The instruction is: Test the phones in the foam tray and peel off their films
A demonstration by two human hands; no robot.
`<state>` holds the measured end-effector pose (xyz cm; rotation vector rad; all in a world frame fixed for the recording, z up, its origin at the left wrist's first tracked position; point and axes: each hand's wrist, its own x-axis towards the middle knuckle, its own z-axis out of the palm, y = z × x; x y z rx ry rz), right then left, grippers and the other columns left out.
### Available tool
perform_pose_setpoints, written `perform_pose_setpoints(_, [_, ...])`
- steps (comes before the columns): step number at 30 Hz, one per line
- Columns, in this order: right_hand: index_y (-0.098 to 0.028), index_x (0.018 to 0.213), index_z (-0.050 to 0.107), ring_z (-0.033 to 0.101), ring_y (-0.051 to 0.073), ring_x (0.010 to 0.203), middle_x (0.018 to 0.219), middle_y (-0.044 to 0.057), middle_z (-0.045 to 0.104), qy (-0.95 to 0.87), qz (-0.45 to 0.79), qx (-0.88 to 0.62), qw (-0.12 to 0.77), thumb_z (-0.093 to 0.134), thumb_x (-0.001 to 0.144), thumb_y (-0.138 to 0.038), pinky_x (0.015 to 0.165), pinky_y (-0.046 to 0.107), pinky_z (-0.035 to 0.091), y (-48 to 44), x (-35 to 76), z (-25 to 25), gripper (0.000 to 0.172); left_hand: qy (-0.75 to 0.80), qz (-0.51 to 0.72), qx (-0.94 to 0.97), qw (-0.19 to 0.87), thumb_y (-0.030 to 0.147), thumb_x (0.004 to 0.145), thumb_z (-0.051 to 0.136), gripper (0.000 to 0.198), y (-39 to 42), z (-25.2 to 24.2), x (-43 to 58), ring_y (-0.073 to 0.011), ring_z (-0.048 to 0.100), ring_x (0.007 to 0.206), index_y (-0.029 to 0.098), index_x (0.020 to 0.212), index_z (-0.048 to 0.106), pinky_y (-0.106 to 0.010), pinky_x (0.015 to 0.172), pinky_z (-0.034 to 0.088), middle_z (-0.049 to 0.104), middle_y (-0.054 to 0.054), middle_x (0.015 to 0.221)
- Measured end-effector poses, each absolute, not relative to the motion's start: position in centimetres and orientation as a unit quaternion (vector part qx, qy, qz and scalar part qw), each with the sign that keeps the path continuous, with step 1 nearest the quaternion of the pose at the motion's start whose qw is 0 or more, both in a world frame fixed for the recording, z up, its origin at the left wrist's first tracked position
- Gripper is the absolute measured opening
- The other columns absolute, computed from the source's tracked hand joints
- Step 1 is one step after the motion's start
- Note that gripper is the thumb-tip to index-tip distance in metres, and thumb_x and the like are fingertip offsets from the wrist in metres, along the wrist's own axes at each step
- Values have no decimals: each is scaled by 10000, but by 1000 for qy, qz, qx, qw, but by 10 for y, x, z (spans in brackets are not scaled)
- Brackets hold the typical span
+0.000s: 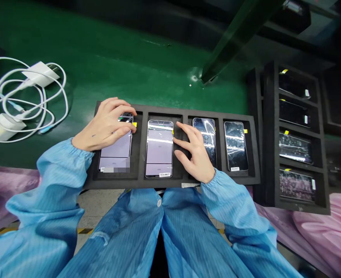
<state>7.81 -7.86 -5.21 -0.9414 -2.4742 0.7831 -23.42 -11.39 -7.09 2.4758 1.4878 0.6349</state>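
Note:
A black foam tray point(141, 144) holds several smartphones, each in its own compartment. My left hand point(105, 123) lies over the upper part of the leftmost phone point(115, 148), fingers apart, with thumb and fingertips near its right edge. That phone's screen is lit, and my palm hides its upper left side. The second phone point(159, 148) also shows a lit, pale screen. Beside its right edge is my right hand point(195, 154), fingers spread, tips at or just off the edge. It partly covers the dark third phone point(207, 135). A dark fourth phone point(236, 146) sits at the right.
Coiled white cables point(47, 90) with a white charger plug point(40, 74) lie on the green tabletop point(106, 65) at left. More foam trays point(270, 135) with phones stand at right. A green post point(231, 38) rises behind. Pink clothing point(329, 220) shows at the right edge.

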Motion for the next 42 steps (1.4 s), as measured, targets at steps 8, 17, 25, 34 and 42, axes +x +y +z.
perform_pose_setpoints(8, [-187,1158,692,322,298,1426,1554,100,384,-877,259,-366,173,525,879,-235,1182,647,226,-86,82,-54,329,518,192,825,118,527,939,259,535,-124,-62,-233,-286,452,1250,297,906,740,-575,1134,273,580,-63,1227])
perform_pose_setpoints(17, [-189,1113,706,332,284,1413,1534,91,415,-872,279,-357,185,531,845,-174,1182,620,257,-90,82,-52,321,526,180,823,115,505,936,286,496,-135,-66,-232,-269,451,1237,300,947,737,-549,1159,259,575,-57,1212])
perform_pose_setpoints(25, [-196,1054,726,329,303,1422,1510,87,450,-860,268,-384,200,527,835,-165,1175,656,246,-92,77,-55,297,527,229,809,125,566,938,296,525,-136,-63,-232,-253,464,1225,292,953,743,-535,1135,319,585,-30,1222])
perform_pose_setpoints(34, [-256,1132,678,435,298,1343,1461,68,499,-864,187,-365,292,507,913,-202,1089,593,406,-99,89,-41,283,658,350,666,12,545,960,107,626,-207,-61,-226,-275,450,1263,291,1101,661,-571,1149,345,542,-13,1256])
perform_pose_setpoints(42, [-239,1012,711,494,260,1222,1338,81,599,-932,150,-198,263,527,892,-226,1065,522,409,-108,76,-47,220,682,284,673,29,463,976,173,521,-229,-64,-206,-294,319,1413,343,1220,617,-652,1246,138,428,3,1432])
